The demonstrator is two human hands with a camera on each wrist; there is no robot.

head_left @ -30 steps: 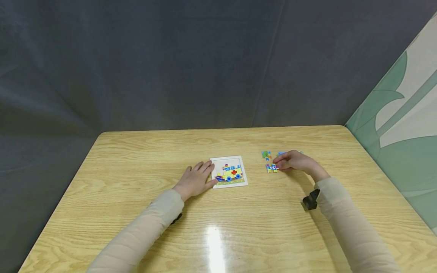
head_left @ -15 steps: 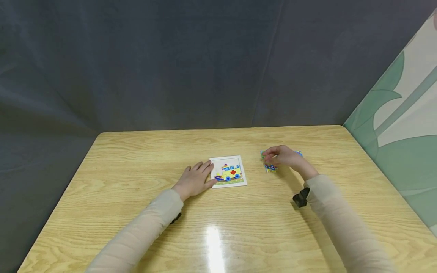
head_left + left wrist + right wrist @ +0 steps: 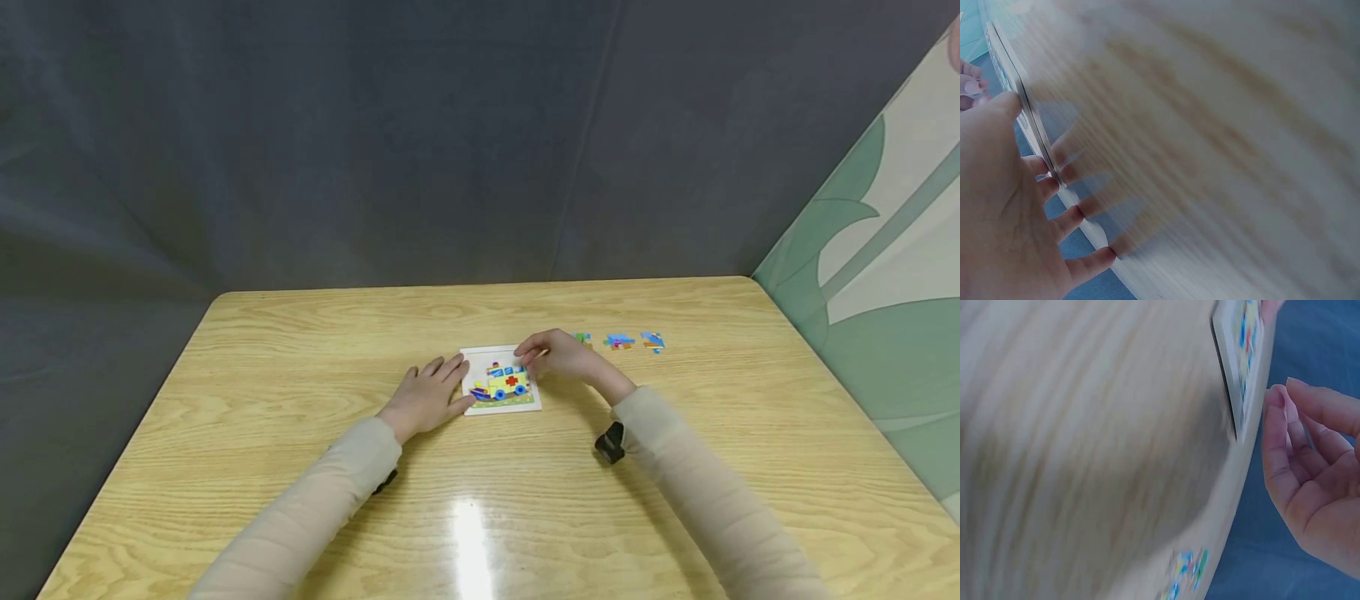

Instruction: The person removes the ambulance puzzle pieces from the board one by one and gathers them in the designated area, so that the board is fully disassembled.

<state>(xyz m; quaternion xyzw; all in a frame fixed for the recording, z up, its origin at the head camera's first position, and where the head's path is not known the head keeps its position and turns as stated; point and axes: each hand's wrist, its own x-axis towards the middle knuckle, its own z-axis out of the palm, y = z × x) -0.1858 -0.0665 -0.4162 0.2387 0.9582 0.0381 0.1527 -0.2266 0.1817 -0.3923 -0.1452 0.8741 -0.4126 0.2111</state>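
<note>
A white puzzle tray [image 3: 504,411] lies on the table with a yellow ambulance picture [image 3: 504,383] across its lower part; the upper part shows a pale base. My left hand [image 3: 426,400] rests with spread fingers at the tray's left edge, its thumb against the rim in the left wrist view. Over the tray's upper right corner, my right hand [image 3: 561,354] hovers, fingers bent toward the thumb. In the right wrist view, a small gap shows between the thumb and forefinger of that right hand [image 3: 1316,469], with no piece visible there.
Right of the tray lie loose puzzle pieces: a green one [image 3: 582,338] partly behind my right hand, a blue-and-pink one [image 3: 619,342] and a blue-and-orange one [image 3: 652,342]. The wooden table [image 3: 337,333] ends at a dark curtain [image 3: 390,167]. A patterned panel [image 3: 900,275] stands at right.
My right hand has moved left from the loose pieces to the tray's upper right corner, uncovering the two right-hand pieces. My left hand and the tray stay put.
</note>
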